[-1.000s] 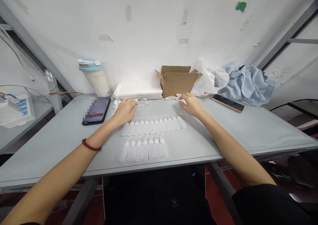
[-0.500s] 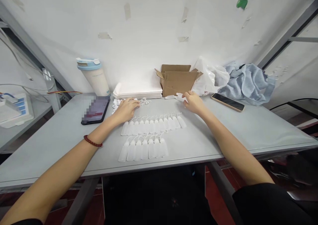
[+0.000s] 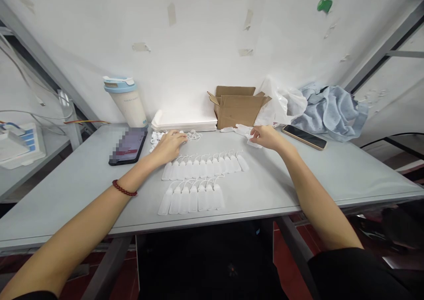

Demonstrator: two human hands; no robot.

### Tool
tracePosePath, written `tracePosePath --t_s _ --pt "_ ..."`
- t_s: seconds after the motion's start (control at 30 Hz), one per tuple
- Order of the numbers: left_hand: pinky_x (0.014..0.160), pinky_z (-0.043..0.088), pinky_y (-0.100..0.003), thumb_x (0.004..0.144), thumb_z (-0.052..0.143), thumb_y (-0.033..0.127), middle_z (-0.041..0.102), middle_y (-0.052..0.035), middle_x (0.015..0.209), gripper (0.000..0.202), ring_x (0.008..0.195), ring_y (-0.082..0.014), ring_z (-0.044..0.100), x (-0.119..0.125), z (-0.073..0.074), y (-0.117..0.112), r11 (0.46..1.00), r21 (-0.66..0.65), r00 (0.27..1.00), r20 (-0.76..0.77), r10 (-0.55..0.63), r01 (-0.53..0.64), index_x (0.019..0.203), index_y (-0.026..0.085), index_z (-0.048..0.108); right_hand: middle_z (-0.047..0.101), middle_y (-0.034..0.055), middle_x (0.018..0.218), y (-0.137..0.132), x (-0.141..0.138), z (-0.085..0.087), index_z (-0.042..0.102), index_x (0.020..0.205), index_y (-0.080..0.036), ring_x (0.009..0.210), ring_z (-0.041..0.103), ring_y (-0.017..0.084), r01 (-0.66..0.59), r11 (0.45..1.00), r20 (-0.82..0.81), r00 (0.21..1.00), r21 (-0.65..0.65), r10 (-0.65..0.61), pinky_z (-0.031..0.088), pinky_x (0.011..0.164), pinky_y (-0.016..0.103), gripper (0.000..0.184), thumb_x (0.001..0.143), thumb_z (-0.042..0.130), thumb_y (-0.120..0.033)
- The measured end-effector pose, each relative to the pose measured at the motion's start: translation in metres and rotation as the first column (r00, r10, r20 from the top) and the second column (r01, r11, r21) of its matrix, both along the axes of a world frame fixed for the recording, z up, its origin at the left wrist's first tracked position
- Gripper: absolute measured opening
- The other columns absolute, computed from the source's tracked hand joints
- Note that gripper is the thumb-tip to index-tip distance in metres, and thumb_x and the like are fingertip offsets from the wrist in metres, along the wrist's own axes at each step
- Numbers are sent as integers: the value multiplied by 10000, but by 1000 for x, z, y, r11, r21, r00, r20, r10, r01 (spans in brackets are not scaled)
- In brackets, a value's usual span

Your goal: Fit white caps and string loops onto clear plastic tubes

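Observation:
Two rows of small white tags with string loops lie on the grey table (image 3: pixel 298 181): a longer far row (image 3: pixel 205 166) and a shorter near row (image 3: pixel 192 198). My left hand (image 3: pixel 170 146), a red bead bracelet on its wrist, rests with curled fingers on a pile of white loops (image 3: pixel 192 136) just behind the far row. My right hand (image 3: pixel 266 137) pinches a small white tag (image 3: pixel 253 142) near other loose white pieces (image 3: pixel 236 129) in front of the cardboard box (image 3: pixel 236 106).
A dark tablet (image 3: pixel 128 146) and a lidded cup (image 3: pixel 127 101) sit at the left. A stack of white sheets (image 3: pixel 183 121) lies by the wall. A phone (image 3: pixel 304 137), a white plastic bag (image 3: pixel 281 103) and blue cloth (image 3: pixel 331 108) are at the right.
My right hand has moved a little to the right with a white tag in its fingers. My left hand has stayed on the loops.

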State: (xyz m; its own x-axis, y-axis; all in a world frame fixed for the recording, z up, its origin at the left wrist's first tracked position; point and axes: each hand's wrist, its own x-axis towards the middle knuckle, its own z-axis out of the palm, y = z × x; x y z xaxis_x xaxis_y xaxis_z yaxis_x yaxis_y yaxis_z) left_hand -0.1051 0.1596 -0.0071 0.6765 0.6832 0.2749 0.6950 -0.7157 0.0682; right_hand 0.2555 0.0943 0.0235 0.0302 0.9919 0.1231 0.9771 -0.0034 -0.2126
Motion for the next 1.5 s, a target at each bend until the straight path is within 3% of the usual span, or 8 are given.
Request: tracePosePath --t_s 0.17,0.33,0.67,0.87,1.0,1.23,1.4,1.5 --pt "945 398 -471 737 384 43 637 -113 1229 467 1159 -321 469 -1 1 -1 1000 -22 1000 2 5 -5 1092 132 674 722 63 853 -1 -5 -1 657 928 -155 742 640 190 -36 997 -1 999 -68 36 434 629 267 211 719 679 -182" --pt "921 414 -445 796 377 102 681 -102 1093 394 1067 -301 516 0 3 -1 1000 4 1000 7 30 -30 1022 159 695 714 64 854 -1 -11 -2 672 910 -156 728 637 181 -99 993 12 995 -71 100 435 621 256 203 707 667 -160" --pt "854 445 -443 811 398 161 698 -112 936 313 980 -308 553 2 7 -2 999 -30 998 38 42 -41 906 163 696 690 72 851 -4 -16 -1 660 928 -143 684 596 171 -148 975 -126 977 167 170 433 655 284 195 752 632 -221" --pt "878 452 -426 805 471 204 710 -92 939 213 980 -283 580 7 13 -10 995 -81 959 271 81 -62 866 172 673 685 67 807 -4 -21 1 643 859 -152 646 597 177 -131 957 -183 966 258 182 440 653 296 129 754 641 -227" --pt "826 491 -377 790 546 239 712 -80 928 156 871 -231 634 10 20 -15 960 -265 837 502 218 -92 875 160 650 682 69 815 -4 -25 -1 624 844 -160 668 607 183 -142 934 -177 962 329 209 456 687 308 100 758 624 -212" --pt "699 524 -304 697 708 209 669 -25 723 161 664 -150 633 13 31 -24 788 -604 517 714 472 115 820 141 628 662 72 900 -6 -34 -6 575 834 -187 653 601 168 -241 860 -202 911 449 360 499 678 324 88 750 601 -197" --pt "748 511 -299 648 793 243 661 -23 745 257 697 -134 620 15 35 -31 675 -644 387 761 520 360 842 135 665 646 63 860 -14 -47 -5 550 832 -192 703 605 183 -282 824 -227 872 492 434 519 699 349 89 753 590 -193" --pt "791 496 -304 627 819 268 667 -27 794 286 734 -131 615 16 33 -32 655 -604 332 797 504 454 841 141 678 643 57 864 -18 -55 -6 545 840 -200 749 611 188 -306 802 -236 848 512 474 528 710 352 89 760 579 -184"
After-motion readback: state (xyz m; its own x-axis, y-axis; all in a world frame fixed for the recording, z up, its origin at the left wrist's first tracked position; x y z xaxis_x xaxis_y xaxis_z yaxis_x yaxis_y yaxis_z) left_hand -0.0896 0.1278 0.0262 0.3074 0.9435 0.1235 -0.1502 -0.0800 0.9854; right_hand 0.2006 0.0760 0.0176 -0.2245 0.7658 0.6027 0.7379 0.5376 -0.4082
